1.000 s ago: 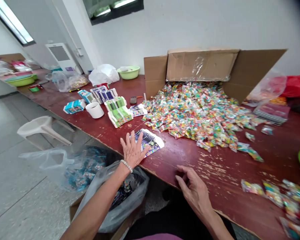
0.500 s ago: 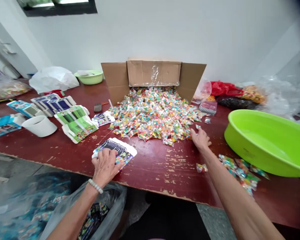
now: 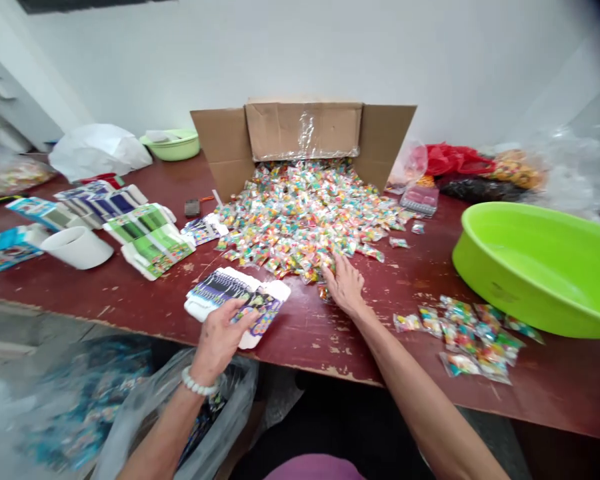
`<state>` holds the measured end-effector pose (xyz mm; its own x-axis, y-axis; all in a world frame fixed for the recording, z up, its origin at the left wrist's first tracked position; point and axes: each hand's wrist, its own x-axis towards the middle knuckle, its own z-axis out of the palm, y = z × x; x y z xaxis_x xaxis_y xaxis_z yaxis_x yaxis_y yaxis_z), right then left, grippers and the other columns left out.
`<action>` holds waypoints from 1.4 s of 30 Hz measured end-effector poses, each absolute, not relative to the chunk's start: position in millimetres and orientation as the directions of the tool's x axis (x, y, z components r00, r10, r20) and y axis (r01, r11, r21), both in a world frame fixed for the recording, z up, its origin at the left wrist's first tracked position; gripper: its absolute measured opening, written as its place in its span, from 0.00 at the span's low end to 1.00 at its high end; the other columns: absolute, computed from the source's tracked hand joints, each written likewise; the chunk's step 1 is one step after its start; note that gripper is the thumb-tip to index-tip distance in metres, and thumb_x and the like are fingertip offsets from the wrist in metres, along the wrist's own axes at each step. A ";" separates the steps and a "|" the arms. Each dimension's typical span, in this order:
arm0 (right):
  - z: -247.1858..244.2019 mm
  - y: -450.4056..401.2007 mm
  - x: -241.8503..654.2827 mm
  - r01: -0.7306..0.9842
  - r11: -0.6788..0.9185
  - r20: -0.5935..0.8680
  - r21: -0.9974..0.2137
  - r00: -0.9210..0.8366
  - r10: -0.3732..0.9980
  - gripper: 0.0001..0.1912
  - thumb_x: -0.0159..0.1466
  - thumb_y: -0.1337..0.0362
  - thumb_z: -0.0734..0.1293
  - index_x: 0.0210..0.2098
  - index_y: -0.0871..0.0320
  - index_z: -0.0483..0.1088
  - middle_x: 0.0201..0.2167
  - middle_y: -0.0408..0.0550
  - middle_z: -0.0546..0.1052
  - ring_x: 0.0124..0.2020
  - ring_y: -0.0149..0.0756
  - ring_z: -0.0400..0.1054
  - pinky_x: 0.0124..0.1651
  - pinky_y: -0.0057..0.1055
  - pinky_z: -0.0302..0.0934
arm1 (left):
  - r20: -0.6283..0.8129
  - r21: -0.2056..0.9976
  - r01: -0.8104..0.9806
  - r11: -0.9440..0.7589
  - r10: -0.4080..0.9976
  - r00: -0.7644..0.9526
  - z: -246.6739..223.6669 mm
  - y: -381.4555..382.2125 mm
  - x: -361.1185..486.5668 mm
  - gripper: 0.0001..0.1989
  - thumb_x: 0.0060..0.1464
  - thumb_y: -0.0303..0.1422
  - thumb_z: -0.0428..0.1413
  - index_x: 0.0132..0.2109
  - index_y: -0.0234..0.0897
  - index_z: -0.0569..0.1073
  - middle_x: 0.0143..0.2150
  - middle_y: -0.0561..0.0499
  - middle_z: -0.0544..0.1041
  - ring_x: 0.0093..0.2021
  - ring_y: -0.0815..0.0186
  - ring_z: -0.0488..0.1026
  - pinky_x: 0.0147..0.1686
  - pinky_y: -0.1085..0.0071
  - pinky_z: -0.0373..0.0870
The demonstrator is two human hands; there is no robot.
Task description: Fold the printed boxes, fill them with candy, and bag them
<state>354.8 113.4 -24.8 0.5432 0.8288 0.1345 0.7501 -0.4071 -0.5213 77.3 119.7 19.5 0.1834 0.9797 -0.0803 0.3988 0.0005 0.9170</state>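
My left hand point(image 3: 225, 333), with a beaded bracelet at the wrist, has its fingers closed on a flat purple-and-black printed carton point(image 3: 273, 300). That carton lies partly over others like it near the table's front edge. My right hand point(image 3: 347, 283) reaches to the front of a large heap of small clear-wrapped candy packets point(image 3: 300, 213). Its fingers are apart, the fingertips touching the heap's edge, and no packet shows within them. One loose packet point(image 3: 323, 292) lies beside this hand. The heap spills from a cardboard box point(image 3: 305, 130) lying on its side.
A big green basin point(image 3: 530, 280) stands at the right, with a small group of candy packets point(image 3: 473, 337) before it. At left are green cartons point(image 3: 153, 237), a white tape roll point(image 3: 77, 248) and blue cartons point(image 3: 10, 250). An open plastic bag point(image 3: 145, 407) sits below the table edge.
My right hand has moved left from the heap's right side to its front. More packets show in the group by the basin. My left hand has shifted the top carton slightly right.
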 end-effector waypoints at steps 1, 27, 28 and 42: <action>-22.3 104.5 349.5 0.761 -0.363 0.182 -0.538 0.525 0.831 0.32 0.69 0.48 0.56 0.69 0.55 0.54 0.69 0.61 0.57 0.66 0.58 0.54 0.62 0.62 0.47 | -0.150 0.955 0.282 0.091 0.969 0.195 20.0 112.5 81.2 0.22 0.44 0.46 0.64 0.41 0.35 0.73 0.36 0.48 0.80 0.36 0.58 0.78 0.37 0.65 0.73; 32.2 37.8 249.2 -0.301 0.041 -0.023 -0.953 0.205 0.979 0.17 0.61 0.50 0.69 0.38 0.58 0.73 0.28 0.44 0.76 0.29 0.33 0.70 0.36 0.31 0.68 | -0.096 0.983 0.183 0.017 0.896 0.434 60.6 62.2 85.5 0.13 0.56 0.41 0.56 0.43 0.37 0.72 0.39 0.48 0.76 0.41 0.60 0.73 0.45 0.64 0.70; 36.4 33.2 248.9 -0.353 0.003 -0.053 -0.936 0.150 0.987 0.17 0.60 0.49 0.70 0.35 0.57 0.72 0.23 0.41 0.73 0.23 0.31 0.67 0.29 0.29 0.66 | -0.182 0.982 0.059 0.177 0.840 0.511 61.9 55.4 86.0 0.16 0.52 0.39 0.60 0.46 0.36 0.73 0.40 0.48 0.77 0.41 0.60 0.74 0.44 0.65 0.70; 59.7 -20.9 246.5 0.064 0.118 0.119 -0.991 0.009 0.993 0.27 0.59 0.55 0.72 0.56 0.52 0.68 0.49 0.49 0.77 0.50 0.45 0.71 0.50 0.39 0.68 | -0.057 0.996 0.089 0.007 0.812 0.581 52.6 19.6 103.9 0.31 0.40 0.32 0.69 0.55 0.38 0.73 0.48 0.47 0.78 0.48 0.57 0.74 0.53 0.62 0.69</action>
<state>246.5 -20.9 59.7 0.0094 0.9929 0.1185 0.0638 0.1177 -0.9910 103.9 19.6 52.6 0.5812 0.8118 -0.0575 0.0893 0.0066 0.9960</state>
